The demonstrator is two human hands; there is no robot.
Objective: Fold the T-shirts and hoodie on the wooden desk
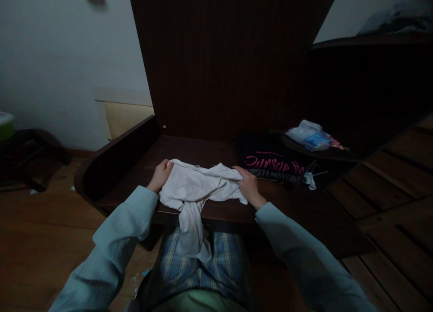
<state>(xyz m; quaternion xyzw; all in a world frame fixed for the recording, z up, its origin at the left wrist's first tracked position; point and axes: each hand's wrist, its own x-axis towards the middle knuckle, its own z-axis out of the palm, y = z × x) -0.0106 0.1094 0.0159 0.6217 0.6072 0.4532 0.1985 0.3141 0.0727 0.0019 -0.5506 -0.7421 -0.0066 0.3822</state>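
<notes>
A crumpled white garment (199, 183) lies across the front of a dark wooden desk top (135, 185), and one part of it hangs over the edge above my lap. My left hand (160, 175) pinches its upper left corner. At the opposite end, my right hand (249, 185) grips the upper right side, with the fingers partly hidden by the cloth. The upper edge is stretched between both hands. What kind of garment it is, I cannot make out.
Behind and right of the white cloth lies a folded black garment with pink lettering (275, 163). A clear and blue plastic packet (311, 136) rests on a small dark shelf above it. A tall dark panel (230, 63) stands at the back, and a raised side board (115, 154) bounds the left.
</notes>
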